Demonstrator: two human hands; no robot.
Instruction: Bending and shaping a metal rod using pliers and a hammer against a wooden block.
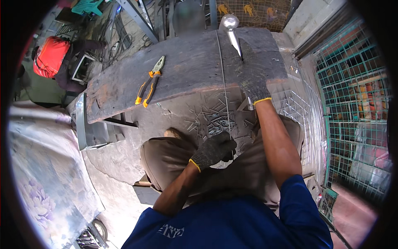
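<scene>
My left hand (213,150), in a dark knit glove with a yellow cuff, is closed around the lower part of a thin metal rod (224,83). The rod runs up from between my thighs and across the bench (186,62) to its far edge. My right hand (253,79), gloved alike, is over the bench's right part, closed on a shiny ball-headed metal tool (234,37). Its ball points away from me and its tapered neck reaches my fingers, which are partly blurred. Combination pliers (150,83) with yellow-and-black handles lie on the bench, left of the rod.
Several short cut metal pieces (219,123) are scattered on the floor below the bench. Green wire mesh (352,103) stands at the right, beside thin rods (304,120). A flowered cloth (45,166) hangs at the left. A person in red (52,57) bends down at the far left.
</scene>
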